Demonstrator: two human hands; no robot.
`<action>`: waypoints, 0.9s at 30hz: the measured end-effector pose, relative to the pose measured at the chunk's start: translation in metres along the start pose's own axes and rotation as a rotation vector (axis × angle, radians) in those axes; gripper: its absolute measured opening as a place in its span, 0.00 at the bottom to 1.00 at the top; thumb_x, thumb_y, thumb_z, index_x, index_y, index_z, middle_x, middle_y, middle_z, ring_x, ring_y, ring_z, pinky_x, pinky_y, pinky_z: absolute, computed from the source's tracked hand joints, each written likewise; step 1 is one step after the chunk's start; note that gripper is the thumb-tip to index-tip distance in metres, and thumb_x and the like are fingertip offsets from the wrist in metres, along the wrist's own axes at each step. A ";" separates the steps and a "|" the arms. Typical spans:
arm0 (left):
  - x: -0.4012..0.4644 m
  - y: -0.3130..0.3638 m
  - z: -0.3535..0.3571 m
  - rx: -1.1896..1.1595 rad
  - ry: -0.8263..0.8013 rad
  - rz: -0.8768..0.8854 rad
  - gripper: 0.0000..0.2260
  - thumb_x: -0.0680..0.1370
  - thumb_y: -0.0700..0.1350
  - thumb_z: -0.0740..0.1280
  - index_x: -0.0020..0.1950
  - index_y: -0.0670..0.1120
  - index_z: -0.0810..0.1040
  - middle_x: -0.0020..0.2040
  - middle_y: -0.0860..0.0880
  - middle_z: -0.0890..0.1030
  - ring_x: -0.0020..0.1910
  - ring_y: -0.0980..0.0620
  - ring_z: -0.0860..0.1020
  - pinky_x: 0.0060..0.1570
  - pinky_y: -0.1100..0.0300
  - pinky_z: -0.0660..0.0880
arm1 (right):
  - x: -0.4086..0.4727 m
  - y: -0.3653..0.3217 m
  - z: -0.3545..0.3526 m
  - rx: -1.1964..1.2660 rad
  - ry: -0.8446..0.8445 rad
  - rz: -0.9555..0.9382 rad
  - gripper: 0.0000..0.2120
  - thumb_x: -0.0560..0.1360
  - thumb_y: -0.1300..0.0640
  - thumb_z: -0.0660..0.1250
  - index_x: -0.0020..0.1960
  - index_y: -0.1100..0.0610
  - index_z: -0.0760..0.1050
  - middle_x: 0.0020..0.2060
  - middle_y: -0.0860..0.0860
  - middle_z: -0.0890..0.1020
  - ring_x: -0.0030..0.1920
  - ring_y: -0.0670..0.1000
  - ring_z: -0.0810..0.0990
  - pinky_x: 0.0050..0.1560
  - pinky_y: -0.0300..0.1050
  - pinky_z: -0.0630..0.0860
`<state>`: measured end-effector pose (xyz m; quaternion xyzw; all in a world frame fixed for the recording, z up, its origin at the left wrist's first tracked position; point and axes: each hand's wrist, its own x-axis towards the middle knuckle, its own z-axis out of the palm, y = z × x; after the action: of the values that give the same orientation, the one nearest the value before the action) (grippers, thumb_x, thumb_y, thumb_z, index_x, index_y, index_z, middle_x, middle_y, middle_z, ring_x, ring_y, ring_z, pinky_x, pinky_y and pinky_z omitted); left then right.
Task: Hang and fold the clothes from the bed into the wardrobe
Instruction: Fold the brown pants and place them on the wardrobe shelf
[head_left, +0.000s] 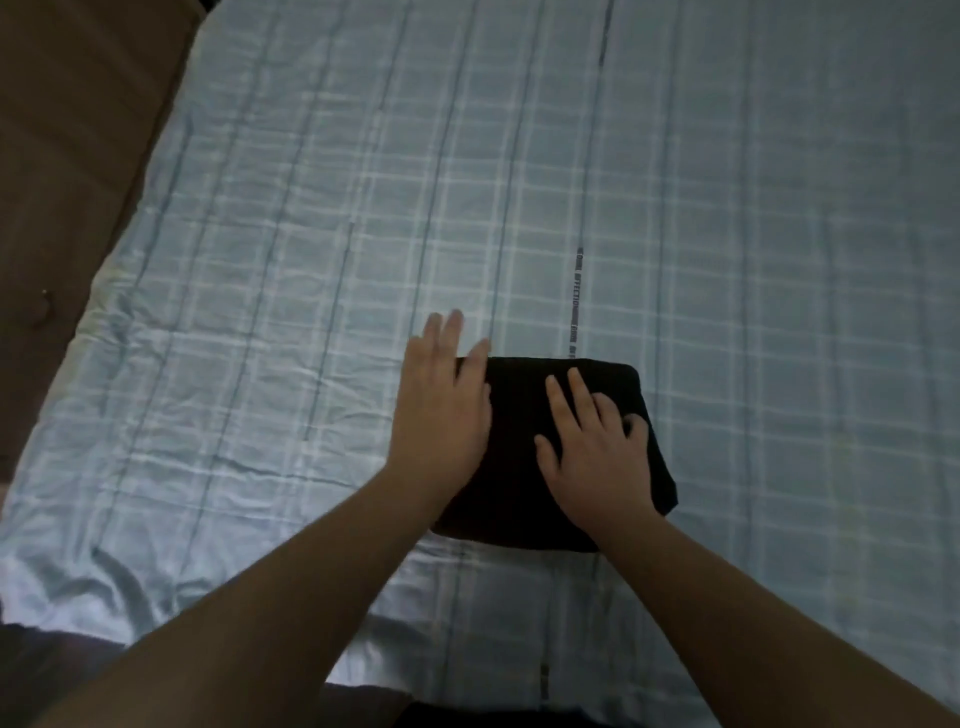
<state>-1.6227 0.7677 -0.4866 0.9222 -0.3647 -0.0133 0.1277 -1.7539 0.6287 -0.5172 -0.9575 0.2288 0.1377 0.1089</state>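
Folded black garment (524, 467) (on bed (727, 234))

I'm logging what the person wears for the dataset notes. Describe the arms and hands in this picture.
Both forearms are bare right down to the bottom edge of the view, so no sleeve shows. The left hand and the right hand wear no gloves. No ring, watch or bracelet shows on either hand or wrist, though the light is dim. Nothing is marked on them.
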 end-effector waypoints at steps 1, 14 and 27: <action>-0.012 0.014 0.002 -0.001 -0.028 0.065 0.22 0.78 0.45 0.63 0.72 0.41 0.71 0.77 0.37 0.63 0.77 0.37 0.58 0.75 0.39 0.56 | 0.004 0.002 0.003 -0.011 0.000 -0.007 0.32 0.80 0.38 0.50 0.81 0.49 0.51 0.80 0.53 0.56 0.77 0.57 0.60 0.69 0.66 0.61; -0.025 -0.011 0.089 -0.010 -0.418 -0.161 0.34 0.79 0.63 0.53 0.81 0.55 0.45 0.80 0.37 0.46 0.79 0.35 0.43 0.75 0.37 0.52 | 0.037 0.016 0.048 0.137 -0.017 0.082 0.34 0.78 0.35 0.50 0.81 0.44 0.49 0.81 0.55 0.50 0.79 0.64 0.45 0.74 0.71 0.50; -0.009 -0.036 0.144 -0.085 -0.525 -0.253 0.35 0.74 0.65 0.50 0.80 0.60 0.44 0.80 0.39 0.47 0.79 0.38 0.44 0.74 0.42 0.59 | 0.076 0.015 0.100 0.297 -0.076 0.146 0.34 0.74 0.37 0.57 0.78 0.44 0.55 0.79 0.55 0.56 0.77 0.64 0.53 0.72 0.66 0.58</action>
<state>-1.6222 0.7668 -0.6356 0.9193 -0.2664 -0.2825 0.0650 -1.7170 0.6117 -0.6368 -0.9059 0.3110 0.1462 0.2474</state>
